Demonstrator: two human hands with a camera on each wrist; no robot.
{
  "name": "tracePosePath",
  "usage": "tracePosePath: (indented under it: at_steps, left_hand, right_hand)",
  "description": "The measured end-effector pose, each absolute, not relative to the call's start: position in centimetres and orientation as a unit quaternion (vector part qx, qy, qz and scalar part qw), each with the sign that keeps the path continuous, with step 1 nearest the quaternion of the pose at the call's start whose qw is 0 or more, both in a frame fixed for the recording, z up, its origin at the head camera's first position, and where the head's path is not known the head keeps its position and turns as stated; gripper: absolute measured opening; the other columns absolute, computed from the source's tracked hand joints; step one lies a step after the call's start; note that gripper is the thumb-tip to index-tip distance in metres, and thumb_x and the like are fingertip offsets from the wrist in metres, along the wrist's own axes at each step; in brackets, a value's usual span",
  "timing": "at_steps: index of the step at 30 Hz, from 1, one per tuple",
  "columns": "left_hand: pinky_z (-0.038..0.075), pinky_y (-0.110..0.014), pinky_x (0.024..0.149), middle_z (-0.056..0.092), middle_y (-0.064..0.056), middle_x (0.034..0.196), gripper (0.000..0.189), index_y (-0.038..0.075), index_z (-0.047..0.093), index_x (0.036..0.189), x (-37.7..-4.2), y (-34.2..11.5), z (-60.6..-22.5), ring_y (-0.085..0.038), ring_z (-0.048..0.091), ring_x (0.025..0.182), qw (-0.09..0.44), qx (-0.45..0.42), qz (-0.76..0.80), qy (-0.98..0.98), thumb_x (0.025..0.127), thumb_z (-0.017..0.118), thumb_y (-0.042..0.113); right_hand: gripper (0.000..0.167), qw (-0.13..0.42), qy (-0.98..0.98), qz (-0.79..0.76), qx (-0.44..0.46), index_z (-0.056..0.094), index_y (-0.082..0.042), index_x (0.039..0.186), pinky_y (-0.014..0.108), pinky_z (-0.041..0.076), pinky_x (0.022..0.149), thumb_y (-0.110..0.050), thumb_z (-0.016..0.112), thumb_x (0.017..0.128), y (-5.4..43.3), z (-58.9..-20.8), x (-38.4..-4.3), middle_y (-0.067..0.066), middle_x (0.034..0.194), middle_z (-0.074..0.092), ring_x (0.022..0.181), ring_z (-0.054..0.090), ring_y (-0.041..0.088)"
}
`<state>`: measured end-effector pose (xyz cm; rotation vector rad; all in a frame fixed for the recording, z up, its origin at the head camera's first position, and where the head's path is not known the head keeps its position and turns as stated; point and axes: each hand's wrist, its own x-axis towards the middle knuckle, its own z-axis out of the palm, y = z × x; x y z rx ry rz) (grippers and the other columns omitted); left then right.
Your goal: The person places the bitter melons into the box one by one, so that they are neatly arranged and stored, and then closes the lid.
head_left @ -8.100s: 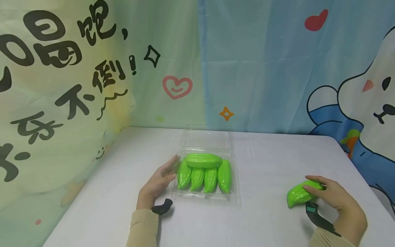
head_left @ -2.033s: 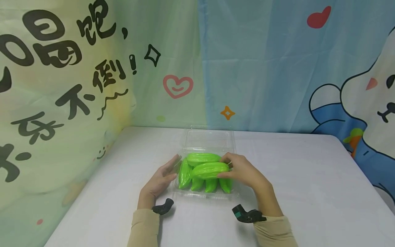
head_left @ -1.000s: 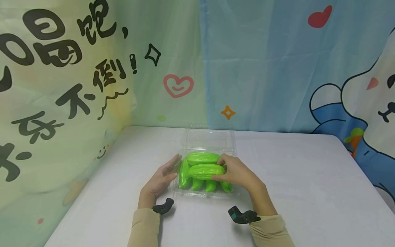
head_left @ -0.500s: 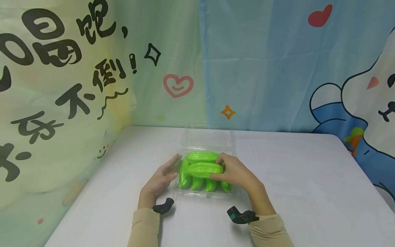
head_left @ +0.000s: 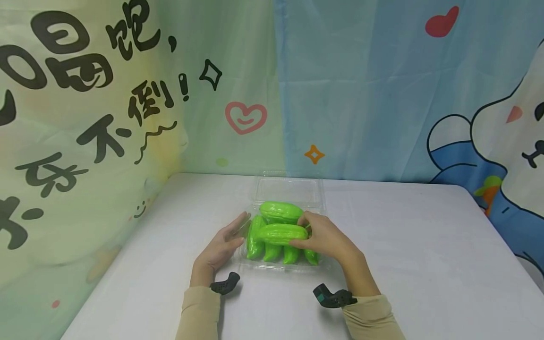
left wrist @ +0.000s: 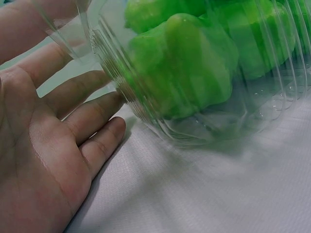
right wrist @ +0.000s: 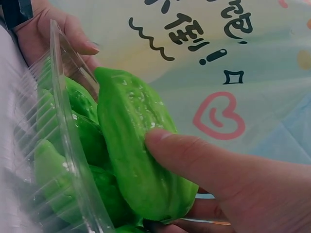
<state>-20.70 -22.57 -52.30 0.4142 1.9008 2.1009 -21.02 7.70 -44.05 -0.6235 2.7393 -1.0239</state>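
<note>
A clear plastic clamshell box stands with its lid folded back, holding bright green, ridged bitter gourds. Several lower gourds point toward the front; another gourd lies crosswise at the back on top of them. My right hand pinches a bitter gourd crosswise over the front ones, thumb on its near side, as the right wrist view shows with the same gourd. Straight fingers of my left hand rest against the box's left wall.
A white-covered table bears the box near its middle. Behind it hangs a blue and green curtain with hearts and a cartoon animal. On the left is a printed cloth. Each wrist wears a black camera.
My right hand has carried its gourd from the table's right side to over the box. In the last half second the back gourd shifted backward. My left hand has stayed at the box.
</note>
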Motion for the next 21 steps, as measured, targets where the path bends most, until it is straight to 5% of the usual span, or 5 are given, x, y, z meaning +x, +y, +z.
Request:
tracePosePath:
  at_steps: [21]
  left_hand:
    - [0.006, -0.045, 0.12, 0.024, 0.004, 0.158, 0.072, 0.024, 0.028, 0.15, -20.8, -22.74, -52.42, -0.022, 0.02, 0.147, 0.134, 0.147, 0.724, 0.661, 0.089, 0.063, 0.012]
  right_hand:
    - [0.046, 0.102, 0.906, -0.355, -0.208, 0.061, -0.01, 0.107, 0.032, 0.056, 0.08, -0.034, 0.081, 0.073, 8.1, -43.5, -20.77, 0.004, 0.11, 0.064, 0.098, 0.065, 0.019]
